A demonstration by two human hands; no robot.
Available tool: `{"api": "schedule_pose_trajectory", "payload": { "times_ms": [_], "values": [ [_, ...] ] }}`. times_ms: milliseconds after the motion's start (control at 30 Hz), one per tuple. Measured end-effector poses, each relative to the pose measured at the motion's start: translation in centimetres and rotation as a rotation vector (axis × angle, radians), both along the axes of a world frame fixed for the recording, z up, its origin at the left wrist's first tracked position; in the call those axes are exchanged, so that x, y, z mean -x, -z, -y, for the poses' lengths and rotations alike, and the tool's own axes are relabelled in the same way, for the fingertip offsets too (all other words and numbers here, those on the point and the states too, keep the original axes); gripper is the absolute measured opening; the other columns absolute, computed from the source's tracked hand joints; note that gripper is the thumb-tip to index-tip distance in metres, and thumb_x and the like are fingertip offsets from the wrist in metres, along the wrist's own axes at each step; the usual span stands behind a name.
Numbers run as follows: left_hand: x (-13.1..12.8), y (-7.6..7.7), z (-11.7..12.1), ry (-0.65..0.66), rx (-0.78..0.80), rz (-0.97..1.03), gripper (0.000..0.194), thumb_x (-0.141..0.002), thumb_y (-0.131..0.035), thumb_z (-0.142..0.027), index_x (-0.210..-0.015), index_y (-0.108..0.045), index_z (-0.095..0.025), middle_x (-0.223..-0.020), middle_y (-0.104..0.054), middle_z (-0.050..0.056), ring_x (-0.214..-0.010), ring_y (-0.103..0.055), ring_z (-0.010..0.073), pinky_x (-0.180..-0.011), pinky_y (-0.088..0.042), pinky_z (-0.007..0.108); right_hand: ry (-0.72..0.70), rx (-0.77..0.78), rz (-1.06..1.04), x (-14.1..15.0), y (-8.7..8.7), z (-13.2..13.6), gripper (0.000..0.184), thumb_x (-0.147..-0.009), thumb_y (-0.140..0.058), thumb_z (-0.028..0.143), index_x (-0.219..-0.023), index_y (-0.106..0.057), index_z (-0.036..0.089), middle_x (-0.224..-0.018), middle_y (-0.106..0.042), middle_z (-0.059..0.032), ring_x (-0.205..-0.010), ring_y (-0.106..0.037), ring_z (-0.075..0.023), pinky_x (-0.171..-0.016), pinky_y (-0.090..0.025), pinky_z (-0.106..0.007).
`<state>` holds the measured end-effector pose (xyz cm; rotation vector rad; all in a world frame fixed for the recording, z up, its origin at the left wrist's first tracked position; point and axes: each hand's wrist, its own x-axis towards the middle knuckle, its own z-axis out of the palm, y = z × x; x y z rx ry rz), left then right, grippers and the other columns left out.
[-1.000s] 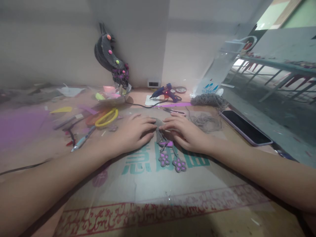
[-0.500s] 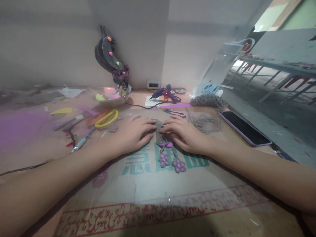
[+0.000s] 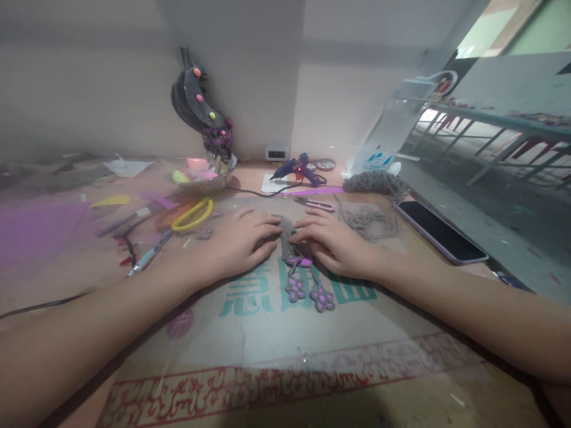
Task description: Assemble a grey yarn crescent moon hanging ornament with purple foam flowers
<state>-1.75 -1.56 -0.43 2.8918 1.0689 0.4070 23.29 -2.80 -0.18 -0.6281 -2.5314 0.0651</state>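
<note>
On a printed cardboard sheet [image 3: 276,339] lies a grey yarn ornament [image 3: 286,238], its upper part between my two hands. Two grey-edged purple flowers, the smaller one [image 3: 295,289] to the left and the larger one [image 3: 322,298] to the right, hang from its lower end by grey strands, under a small purple piece [image 3: 301,261]. My left hand [image 3: 250,241] rests flat, fingers stretched out, tips at the ornament's left edge. From the other side my right hand [image 3: 332,241] lies with fingers slightly bent and apart, tips at the ornament's right edge. Neither hand grips it.
Behind the hands are thread snips [image 3: 314,204], a blue glue gun [image 3: 297,169] and grey yarn [image 3: 370,223]. A phone [image 3: 441,230] lies at right. Yellow-handled scissors [image 3: 193,216], a pen [image 3: 150,252] and a bowl [image 3: 203,183] are at left. A grey crescent decoration [image 3: 191,98] stands against the wall.
</note>
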Motion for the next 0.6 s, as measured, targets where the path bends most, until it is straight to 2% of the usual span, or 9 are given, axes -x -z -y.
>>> {"api": "schedule_pose_trajectory", "payload": {
  "times_ms": [167, 300, 367, 467, 600],
  "values": [
    [-0.1, 0.0, 0.0, -0.003, 0.003, 0.024, 0.035, -0.096, -0.043, -0.034, -0.122, -0.062, -0.021, -0.138, -0.059, 0.008, -0.128, -0.052, 0.025, -0.113, -0.028, 0.051, 0.024, -0.009, -0.084, 0.0, -0.1, -0.1, 0.029, -0.084, -0.044, 0.007, -0.107, -0.057, 0.019, -0.105, -0.066, -0.0098, -0.101, -0.061, -0.0224, -0.104, -0.042, -0.05],
    [-0.1, 0.2, 0.0, 0.0, 0.001, 0.057, 0.034, -0.095, -0.045, -0.033, -0.123, -0.06, -0.02, -0.136, -0.06, 0.008, -0.126, -0.053, 0.025, -0.11, -0.035, 0.047, 0.091, -0.013, -0.152, -0.1, 0.1, -0.2, 0.024, -0.089, -0.045, 0.008, -0.106, -0.056, 0.02, -0.105, -0.062, -0.0098, -0.1, -0.058, -0.0221, -0.091, -0.049, -0.042],
    [0.0, 0.3, 0.0, -0.04, -0.024, 0.094, 0.038, -0.093, -0.048, -0.034, -0.127, -0.057, -0.018, -0.138, -0.058, 0.01, -0.126, -0.052, 0.026, -0.108, -0.037, 0.046, 0.141, -0.012, -0.168, -0.3, 0.3, -0.3, 0.024, -0.089, -0.046, 0.006, -0.106, -0.057, 0.02, -0.106, -0.059, -0.0096, -0.099, -0.057, -0.0209, -0.087, -0.049, -0.038],
    [0.2, 0.7, -0.3, -0.137, -0.078, 0.139, 0.046, -0.092, -0.05, -0.037, -0.132, -0.053, -0.015, -0.143, -0.052, 0.014, -0.132, -0.047, 0.0283, -0.111, -0.036, 0.047, 0.208, 0.023, -0.174, -0.4, 0.6, -0.4, 0.023, -0.088, -0.047, 0.005, -0.102, -0.057, 0.02, -0.097, -0.056, -0.0062, -0.089, -0.057, -0.0184, -0.078, -0.049, -0.033],
    [0.3, 1.0, -0.8, -0.215, -0.095, 0.159, 0.05, -0.091, -0.052, -0.04, -0.132, -0.051, -0.012, -0.141, -0.054, 0.016, -0.131, -0.048, 0.0295, -0.109, -0.038, 0.046, 0.219, 0.04, -0.155, -0.4, 0.7, -0.6, 0.015, -0.09, -0.049, 0.007, -0.092, -0.058, 0.02, -0.086, -0.055, -0.003, -0.08, -0.055, -0.0163, -0.072, -0.046, -0.029]
  ]
}}
